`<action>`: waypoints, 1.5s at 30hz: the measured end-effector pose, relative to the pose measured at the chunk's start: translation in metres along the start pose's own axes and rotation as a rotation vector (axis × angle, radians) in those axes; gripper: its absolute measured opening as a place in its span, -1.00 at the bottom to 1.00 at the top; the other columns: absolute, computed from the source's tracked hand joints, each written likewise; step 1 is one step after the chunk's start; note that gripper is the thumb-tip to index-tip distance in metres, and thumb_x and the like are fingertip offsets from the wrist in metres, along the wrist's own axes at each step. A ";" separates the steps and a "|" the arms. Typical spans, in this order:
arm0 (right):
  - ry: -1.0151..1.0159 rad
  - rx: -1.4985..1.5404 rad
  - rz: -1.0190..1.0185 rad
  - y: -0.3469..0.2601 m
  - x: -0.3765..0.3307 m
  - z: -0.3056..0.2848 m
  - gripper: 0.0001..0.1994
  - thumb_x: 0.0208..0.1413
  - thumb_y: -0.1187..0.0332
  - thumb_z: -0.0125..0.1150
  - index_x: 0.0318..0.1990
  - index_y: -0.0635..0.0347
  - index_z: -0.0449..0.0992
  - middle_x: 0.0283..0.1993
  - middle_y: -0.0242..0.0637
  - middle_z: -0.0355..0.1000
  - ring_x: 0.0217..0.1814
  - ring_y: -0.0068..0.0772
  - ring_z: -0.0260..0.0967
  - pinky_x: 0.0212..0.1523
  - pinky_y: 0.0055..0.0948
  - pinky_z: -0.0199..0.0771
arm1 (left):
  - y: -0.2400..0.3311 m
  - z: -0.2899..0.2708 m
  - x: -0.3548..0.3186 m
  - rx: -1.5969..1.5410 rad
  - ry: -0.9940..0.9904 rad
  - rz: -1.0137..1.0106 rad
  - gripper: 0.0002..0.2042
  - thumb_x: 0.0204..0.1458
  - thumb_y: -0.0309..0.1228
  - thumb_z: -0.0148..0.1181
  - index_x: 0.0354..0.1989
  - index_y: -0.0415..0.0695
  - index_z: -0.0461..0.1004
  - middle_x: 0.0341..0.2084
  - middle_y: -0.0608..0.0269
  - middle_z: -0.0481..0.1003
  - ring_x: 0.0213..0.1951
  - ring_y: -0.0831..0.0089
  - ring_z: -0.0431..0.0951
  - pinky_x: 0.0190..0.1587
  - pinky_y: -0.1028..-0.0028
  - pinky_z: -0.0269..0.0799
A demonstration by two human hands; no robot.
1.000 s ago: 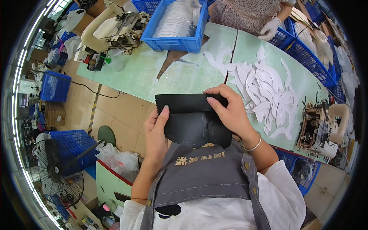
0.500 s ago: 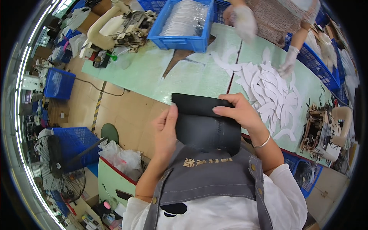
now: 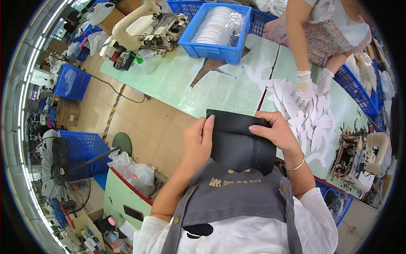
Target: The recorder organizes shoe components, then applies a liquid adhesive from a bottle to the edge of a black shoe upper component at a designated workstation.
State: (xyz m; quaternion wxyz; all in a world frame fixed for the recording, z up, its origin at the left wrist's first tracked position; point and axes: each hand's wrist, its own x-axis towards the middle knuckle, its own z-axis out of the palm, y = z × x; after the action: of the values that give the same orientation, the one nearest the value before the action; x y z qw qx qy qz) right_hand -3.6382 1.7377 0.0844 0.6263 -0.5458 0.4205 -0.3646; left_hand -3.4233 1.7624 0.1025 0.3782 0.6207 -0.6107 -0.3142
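A black, flexible sheet piece (image 3: pixel 237 148) with a stitched seam is held up in front of my grey apron, its upper part folded over as a band. My left hand (image 3: pixel 198 142) pinches its left edge, thumb pointing up along the fold. At the upper right corner, my right hand (image 3: pixel 277 129) grips it with the thumb on the front; the fingers behind are partly hidden. Past my hands, a pile of white curved pieces (image 3: pixel 292 101) lies on the green table (image 3: pixel 169 84). A co-worker's white-gloved hand (image 3: pixel 303 91) rests on that pile.
A blue crate (image 3: pixel 211 53) of stacked white pieces stands on the table's far side. Sewing machines sit at the far left (image 3: pixel 156 31) and the right (image 3: pixel 353 158). A black fan (image 3: pixel 63 173) and a plastic bag (image 3: pixel 133 169) are on the left.
The view has shifted, so the scene sits differently in it. The black sheet stays in both my hands, its lower end now tilted outward. The co-worker's gloved hands have come together over the white pieces.
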 end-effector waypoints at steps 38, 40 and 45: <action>0.125 0.136 0.095 0.036 0.030 0.002 -0.84 -0.06 0.40 0.19 -0.57 0.27 0.42 -0.65 -0.58 0.27 -0.59 -0.82 0.11 -0.59 -0.70 0.09 | -0.050 0.013 -0.023 -0.705 -0.424 -0.565 -0.64 0.12 -0.17 -0.12 -0.16 -0.27 0.30 -0.52 0.23 0.44 -0.44 0.47 0.48 -0.38 0.55 0.39; 0.043 0.156 0.101 0.036 0.036 0.009 -0.83 -0.05 0.39 0.18 -0.58 0.26 0.41 -0.66 -0.60 0.21 -0.59 -0.82 0.03 -0.61 -0.67 0.01 | -0.046 0.005 -0.017 -0.709 -0.117 -0.511 -0.66 0.11 -0.16 -0.09 -0.19 -0.24 0.33 -0.52 0.31 0.43 -0.46 0.57 0.44 -0.41 0.61 0.34; -0.141 0.187 0.136 0.029 0.053 0.027 -0.82 -0.05 0.38 0.16 -0.59 0.26 0.40 -0.64 -0.61 0.23 -0.58 -0.82 0.06 -0.58 -0.67 0.05 | -0.042 -0.009 -0.013 -0.753 0.086 -0.465 -0.76 0.10 -0.30 -0.03 -0.29 -0.26 0.40 -0.49 0.38 0.43 -0.46 0.72 0.38 -0.40 0.71 0.27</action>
State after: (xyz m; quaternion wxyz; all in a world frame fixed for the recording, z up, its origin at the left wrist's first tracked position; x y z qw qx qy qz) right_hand -3.5928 1.7034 0.0497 0.7258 -0.4797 0.3756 -0.3195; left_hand -3.3947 1.7750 0.0706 0.5224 0.5728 -0.2817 -0.5654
